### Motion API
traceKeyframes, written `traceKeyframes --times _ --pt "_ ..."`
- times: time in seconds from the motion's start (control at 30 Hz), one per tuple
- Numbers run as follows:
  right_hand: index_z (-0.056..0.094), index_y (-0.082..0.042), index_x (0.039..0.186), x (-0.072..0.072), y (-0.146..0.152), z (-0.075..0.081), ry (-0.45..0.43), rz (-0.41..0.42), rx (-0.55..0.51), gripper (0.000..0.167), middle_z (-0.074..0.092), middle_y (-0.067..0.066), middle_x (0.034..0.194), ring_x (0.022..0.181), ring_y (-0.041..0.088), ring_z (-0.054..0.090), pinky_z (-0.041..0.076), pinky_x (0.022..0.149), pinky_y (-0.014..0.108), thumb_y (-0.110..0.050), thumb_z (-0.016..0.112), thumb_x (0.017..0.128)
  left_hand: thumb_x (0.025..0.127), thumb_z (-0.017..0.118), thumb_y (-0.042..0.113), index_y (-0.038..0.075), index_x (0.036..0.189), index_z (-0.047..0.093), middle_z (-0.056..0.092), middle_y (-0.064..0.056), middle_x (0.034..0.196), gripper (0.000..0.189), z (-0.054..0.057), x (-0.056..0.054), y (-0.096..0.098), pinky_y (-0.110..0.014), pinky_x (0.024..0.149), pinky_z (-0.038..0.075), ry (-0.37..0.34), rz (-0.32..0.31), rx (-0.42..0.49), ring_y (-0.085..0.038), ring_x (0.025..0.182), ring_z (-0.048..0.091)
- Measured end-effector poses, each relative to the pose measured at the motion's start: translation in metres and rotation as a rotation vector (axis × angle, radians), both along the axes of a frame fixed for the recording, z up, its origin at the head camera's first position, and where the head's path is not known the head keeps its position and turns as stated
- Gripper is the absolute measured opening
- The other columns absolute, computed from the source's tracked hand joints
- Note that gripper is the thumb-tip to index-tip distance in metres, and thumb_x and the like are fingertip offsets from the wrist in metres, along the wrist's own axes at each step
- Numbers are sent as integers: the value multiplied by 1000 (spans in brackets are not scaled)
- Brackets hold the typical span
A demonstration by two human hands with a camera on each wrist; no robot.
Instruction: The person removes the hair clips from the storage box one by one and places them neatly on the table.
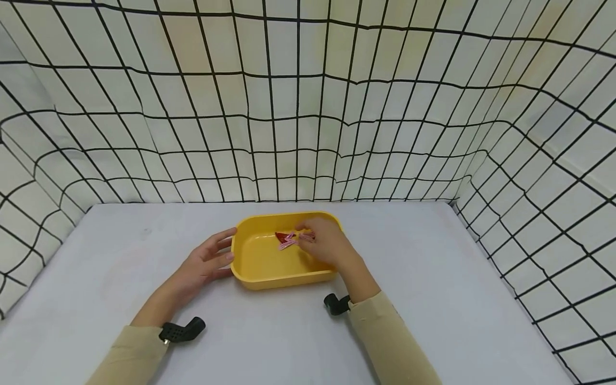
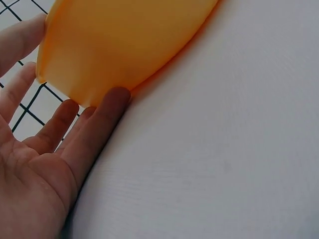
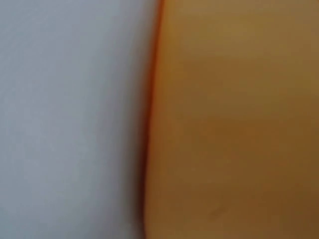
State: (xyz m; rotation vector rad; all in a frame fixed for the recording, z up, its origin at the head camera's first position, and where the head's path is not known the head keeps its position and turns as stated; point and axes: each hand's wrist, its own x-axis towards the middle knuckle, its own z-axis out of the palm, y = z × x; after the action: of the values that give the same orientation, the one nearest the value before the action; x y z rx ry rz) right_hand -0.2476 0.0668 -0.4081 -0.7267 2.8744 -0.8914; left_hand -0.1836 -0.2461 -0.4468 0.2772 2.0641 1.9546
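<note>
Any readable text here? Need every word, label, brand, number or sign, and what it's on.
None readable in any view.
Small red piece and pink-and-white striped pieces, inside the yellow rectangular plastic tray: too small to tell if printed.
Black wrist-worn device on the left arm: nothing legible.
Right wrist view: blurred, no lettering visible.

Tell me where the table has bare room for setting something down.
Right of the yellow tray, the white table is bare up to the black netting. Another bare patch lies between the left grip and the netting at left. Crowded: the tray's middle and right, with the right grip and red and pink pieces.
</note>
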Motion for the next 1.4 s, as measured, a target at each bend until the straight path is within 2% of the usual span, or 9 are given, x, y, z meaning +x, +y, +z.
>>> traceKeyframes --times 0.1,0.2,0.33,0.47,0.63,0.77,1.03,1.27,1.4 --pt "69 -14 121 1 1 -2 -20 14 70 29 68 -1 110 96 17 56 51 90 32 -24 67 94 103 56 17 20 157 30 26 -18 160 60 -1 1 1 -34 94 57 -9 1 10 -14 121 60" --pt "69 -16 121 2 1 -2 -22 21 126 28 64 -2 97 90 16 54 47 80 30 -23 67 94 103 56 17 20 157 30 25 -17 161 59 -1 1 3 -34 94 57 -6 -4 20 -16 122 60" --pt "69 -17 121 4 0 -1 -32 17 151 28 59 -3 88 85 15 53 42 72 28 -19 67 93 103 55 18 19 157 29 25 -17 161 59 0 2 3 -34 95 57 -1 -12 17 -18 123 59" --pt "70 -17 120 4 -2 0 -24 22 159 27 61 -2 92 87 16 54 44 75 29 -18 66 94 103 56 20 21 156 30 24 -16 162 59 1 3 0 -34 95 57 -13 -6 3 -17 124 58" --pt "70 -16 120 2 -6 0 29 7 191 27 68 -1 105 94 18 56 50 90 32 -15 67 93 103 56 21 20 156 30 24 -16 162 59 3 3 0 -34 96 56 -7 -7 10 -17 125 58" --pt "71 -15 120 3 -7 0 37 3 237 29 69 0 111 99 19 58 50 98 35 -11 66 92 103 55 20 20 156 30 24 -17 162 59 2 3 -1 -34 95 57 -9 -3 9 -15 123 59" --pt "72 -17 118 8 -9 -1 22 1 261 27 70 -1 110 96 18 59 52 94 35 -10 68 92 104 55 19 20 156 30 24 -17 161 58 -3 4 -2 -35 95 57 -5 -8 20 -15 123 59" --pt "73 -17 110 6 -10 -1 12 -22 217 25 65 -2 89 83 16 57 52 79 28 -6 72 88 103 56 20 21 156 31 26 -17 161 59 -3 1 -3 -34 95 57 3 2 18 -16 123 59" --pt "73 -16 108 3 -9 -1 18 -31 190 24 65 -3 87 82 15 57 52 78 26 -5 71 87 103 56 20 21 156 31 26 -16 161 58 -3 -1 -2 -34 94 57 2 7 16 -16 123 59"
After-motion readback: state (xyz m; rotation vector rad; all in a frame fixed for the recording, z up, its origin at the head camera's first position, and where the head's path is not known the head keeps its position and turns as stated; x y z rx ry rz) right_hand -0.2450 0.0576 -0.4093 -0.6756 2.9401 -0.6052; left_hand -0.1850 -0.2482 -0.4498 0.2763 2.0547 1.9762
